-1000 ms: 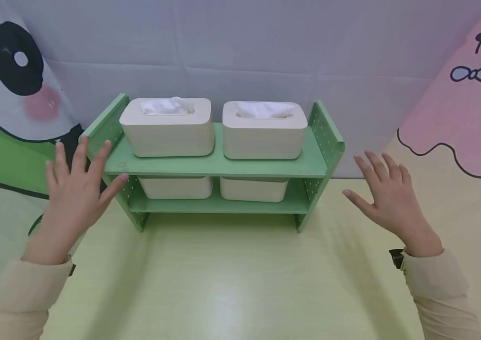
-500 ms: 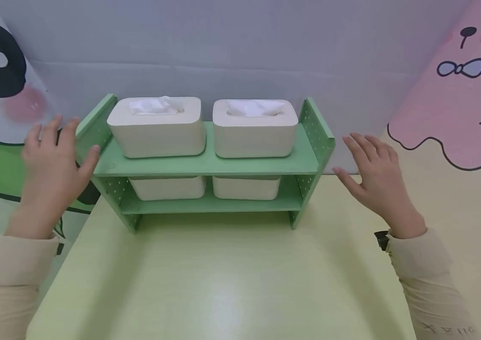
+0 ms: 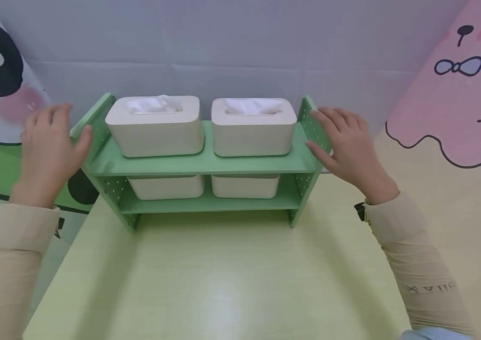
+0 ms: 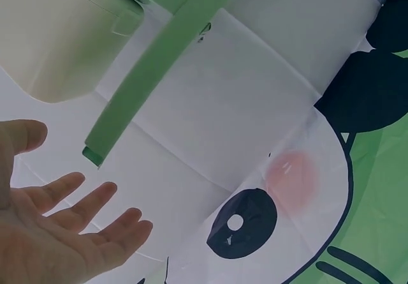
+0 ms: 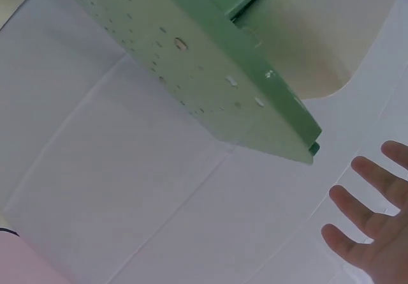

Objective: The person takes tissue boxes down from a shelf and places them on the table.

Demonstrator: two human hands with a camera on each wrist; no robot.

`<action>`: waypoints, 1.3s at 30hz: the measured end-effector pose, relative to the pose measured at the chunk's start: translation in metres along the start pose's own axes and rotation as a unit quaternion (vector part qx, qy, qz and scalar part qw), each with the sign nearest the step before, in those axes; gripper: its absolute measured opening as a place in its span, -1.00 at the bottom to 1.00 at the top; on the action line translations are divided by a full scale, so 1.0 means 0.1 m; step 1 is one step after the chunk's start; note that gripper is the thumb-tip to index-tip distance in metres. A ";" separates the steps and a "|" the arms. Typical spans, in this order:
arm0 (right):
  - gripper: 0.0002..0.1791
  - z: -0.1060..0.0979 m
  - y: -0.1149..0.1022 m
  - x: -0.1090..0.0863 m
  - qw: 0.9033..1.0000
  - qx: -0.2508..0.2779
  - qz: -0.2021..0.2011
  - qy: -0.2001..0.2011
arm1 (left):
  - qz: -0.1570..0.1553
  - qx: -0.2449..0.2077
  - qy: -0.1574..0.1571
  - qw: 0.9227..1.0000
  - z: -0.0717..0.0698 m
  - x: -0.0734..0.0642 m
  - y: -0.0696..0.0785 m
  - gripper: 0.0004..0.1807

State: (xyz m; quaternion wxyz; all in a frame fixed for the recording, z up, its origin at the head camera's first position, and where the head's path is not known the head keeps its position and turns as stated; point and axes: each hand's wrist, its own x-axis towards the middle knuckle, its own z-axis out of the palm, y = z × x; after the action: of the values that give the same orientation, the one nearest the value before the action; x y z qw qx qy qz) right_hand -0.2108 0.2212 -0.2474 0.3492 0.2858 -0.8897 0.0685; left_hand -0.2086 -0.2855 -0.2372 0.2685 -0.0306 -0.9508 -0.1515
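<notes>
A green two-tier shelf [image 3: 206, 165] stands on the table. Two white tissue boxes sit on its upper board, the left tissue box [image 3: 155, 137] and the right tissue box [image 3: 253, 139], each with a tissue showing on top. My left hand [image 3: 49, 151] hovers beside the shelf's left side panel, fingers spread, holding nothing. At the right side panel [image 5: 217, 67] is my right hand [image 3: 347, 146], its fingers extended. In both wrist views the fingertips stand apart from the panels.
On the lower board are two white containers, the left container [image 3: 166, 187] and the right container [image 3: 244, 185], their tops hidden. The pale table [image 3: 215, 274] stretches in front. A wall cloth [image 3: 232, 38] hangs behind, with cartoon figures at both sides.
Both hands have moved forward toward the shelf's side panels, the right hand also leftward. The head view has shifted slightly. Shelf and boxes have stayed in place.
</notes>
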 end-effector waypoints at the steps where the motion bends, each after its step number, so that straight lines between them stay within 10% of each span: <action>1: -0.40 0.01 -0.01 0.05 1.000 0.000 -0.002 -0.004 | -0.003 0.001 -0.002 1.000 0.00 0.02 0.00 -0.38; 17: -0.44 0.33 -0.18 0.54 0.998 -0.001 -0.036 -0.059 | -0.010 0.047 -0.048 0.998 0.10 0.37 -0.09 -0.38; 39: -0.47 0.59 -0.25 0.70 0.995 0.007 -0.034 -0.097 | 0.008 0.064 -0.132 0.989 0.21 0.57 -0.26 -0.47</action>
State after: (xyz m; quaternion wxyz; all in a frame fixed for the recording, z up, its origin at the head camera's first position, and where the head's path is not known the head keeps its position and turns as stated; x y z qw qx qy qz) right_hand -0.2725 0.1499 -0.2472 0.2611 0.3240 -0.9087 0.0345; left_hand -0.2719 -0.3054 -0.2318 0.1429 -0.0411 -0.9854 -0.0824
